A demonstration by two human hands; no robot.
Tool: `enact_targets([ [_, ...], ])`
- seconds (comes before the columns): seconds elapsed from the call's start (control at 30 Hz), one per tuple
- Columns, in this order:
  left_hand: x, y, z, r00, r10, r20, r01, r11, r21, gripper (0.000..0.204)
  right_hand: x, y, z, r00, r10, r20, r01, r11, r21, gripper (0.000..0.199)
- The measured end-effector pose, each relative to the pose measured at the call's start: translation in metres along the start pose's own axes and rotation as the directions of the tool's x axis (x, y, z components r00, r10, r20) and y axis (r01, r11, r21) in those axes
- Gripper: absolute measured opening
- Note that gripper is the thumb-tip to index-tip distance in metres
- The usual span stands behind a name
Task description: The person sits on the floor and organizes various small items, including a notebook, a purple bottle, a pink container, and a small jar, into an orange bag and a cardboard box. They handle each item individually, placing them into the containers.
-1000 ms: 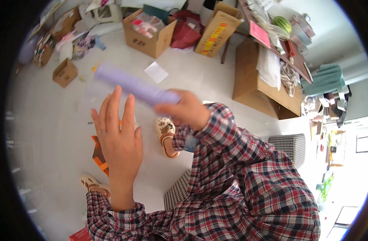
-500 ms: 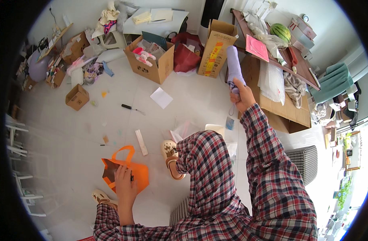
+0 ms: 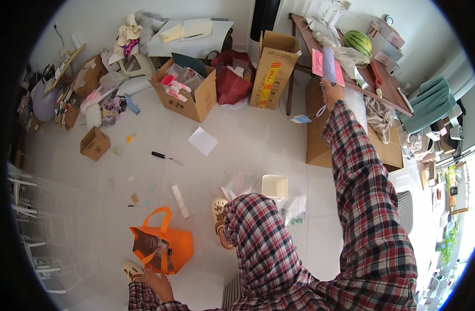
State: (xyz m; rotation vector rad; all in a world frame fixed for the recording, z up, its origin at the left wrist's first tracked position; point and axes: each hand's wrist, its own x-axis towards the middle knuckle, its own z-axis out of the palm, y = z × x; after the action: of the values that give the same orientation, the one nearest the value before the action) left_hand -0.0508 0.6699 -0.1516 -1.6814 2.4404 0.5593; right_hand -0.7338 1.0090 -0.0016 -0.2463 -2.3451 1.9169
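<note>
My right hand (image 3: 332,94) is raised over the wooden table's near edge and closed round a lavender folded umbrella (image 3: 328,65). A pale wrist loop (image 3: 321,110) dangles below that hand. At lower left an orange tote bag (image 3: 178,250) stands on the floor with its mouth gaping and its dark grey lining showing. My left hand (image 3: 157,285) is at the bag's near side, by the front handle, with its fingers stretched out. Some small dark thing (image 3: 169,252) shows at the bag's rim; I cannot make out what it is.
A tall carton (image 3: 272,78), a red bag (image 3: 233,85) and an open box (image 3: 196,96) with a pink plush line the back. The wooden table (image 3: 387,98) bears a watermelon (image 3: 357,42) and a pink folder (image 3: 317,63). A black-handled tool (image 3: 159,155) and white paper (image 3: 203,141) lie on the floor.
My right hand has moved the umbrella to the right, over the table's edge. My left hand has drawn back from the bag's mouth to its near side.
</note>
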Motion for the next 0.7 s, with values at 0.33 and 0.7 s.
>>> enact_targets([
  [0.33,-0.01,-0.003,0.011,0.997,-0.045,-0.067,0.044,0.999,-0.016,0.037,0.092,0.053,-0.035,0.985,-0.17,0.006,0.169,0.982,0.087,0.032],
  [0.7,0.041,-0.083,0.07,0.89,-0.081,-0.449,-0.118,0.91,-0.397,0.066,-0.006,0.01,0.062,0.617,-0.787,0.034,0.642,0.477,-0.6,0.034],
])
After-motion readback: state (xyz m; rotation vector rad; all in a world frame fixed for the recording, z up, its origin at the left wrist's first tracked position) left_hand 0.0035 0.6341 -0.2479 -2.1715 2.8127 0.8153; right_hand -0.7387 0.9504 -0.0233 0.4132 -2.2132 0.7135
